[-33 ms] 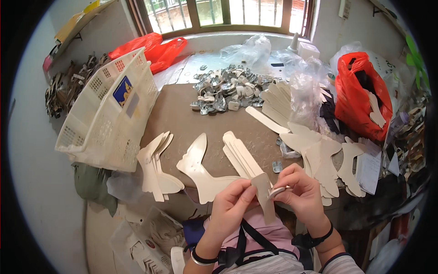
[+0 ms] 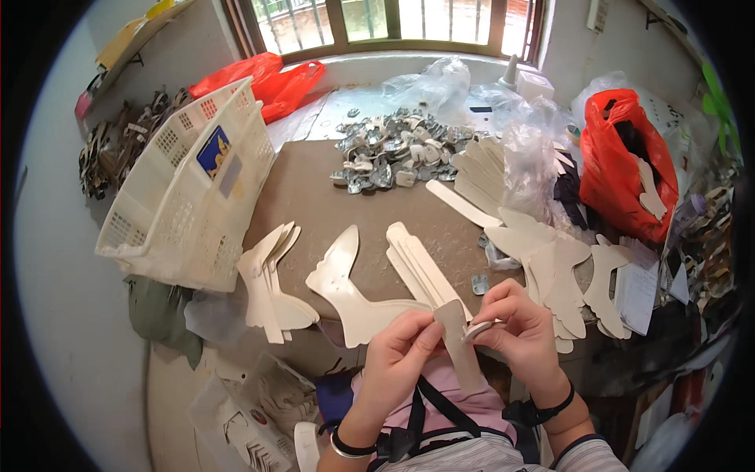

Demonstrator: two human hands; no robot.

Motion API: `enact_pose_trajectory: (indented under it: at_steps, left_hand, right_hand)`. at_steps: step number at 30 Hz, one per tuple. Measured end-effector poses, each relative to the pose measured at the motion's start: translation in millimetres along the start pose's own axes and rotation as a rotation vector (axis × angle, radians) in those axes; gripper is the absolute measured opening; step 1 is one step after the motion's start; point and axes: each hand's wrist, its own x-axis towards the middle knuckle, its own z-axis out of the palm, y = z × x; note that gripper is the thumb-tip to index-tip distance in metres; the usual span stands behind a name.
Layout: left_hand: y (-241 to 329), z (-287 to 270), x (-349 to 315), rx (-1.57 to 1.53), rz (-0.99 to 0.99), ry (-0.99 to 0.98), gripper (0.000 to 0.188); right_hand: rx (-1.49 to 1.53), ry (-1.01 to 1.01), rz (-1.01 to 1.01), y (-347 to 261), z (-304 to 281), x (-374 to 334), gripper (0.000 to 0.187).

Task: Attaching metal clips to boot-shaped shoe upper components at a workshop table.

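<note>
Pale strip gripped at the brown board's near edge.
Left hand pinches it; right hand pinches a small piece alongside. Open board lies right of the basket. Both grips match the earlier frame.

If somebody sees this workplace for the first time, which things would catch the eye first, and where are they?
Probably the open red bag on the right side, and the heap of small grey and cream pieces at the far middle of the brown table. Then, in the near centre, the left hand holds a beige strip while the right hand pinches a small piece beside it.
</note>
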Motion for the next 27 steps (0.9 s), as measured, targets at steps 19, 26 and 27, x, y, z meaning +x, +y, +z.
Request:
enact_pose_trajectory:
  at_steps: [19,26,27]
  left_hand:
    - [-25,4,-30,0.110,0.133,0.133,0.012]
    - [-19,4,-38,0.240,0.100,0.101,0.012]
    - [-18,4,-39,0.280,0.124,0.107,0.012]
  right_hand:
    - [-0.069,-0.065,0.146,11,6,-25,0.021]
    - [-0.013,0.050,0.110,17,19,-31,0.018]
    - [-0.026,0.060,0.088,18,20,-32,0.019]
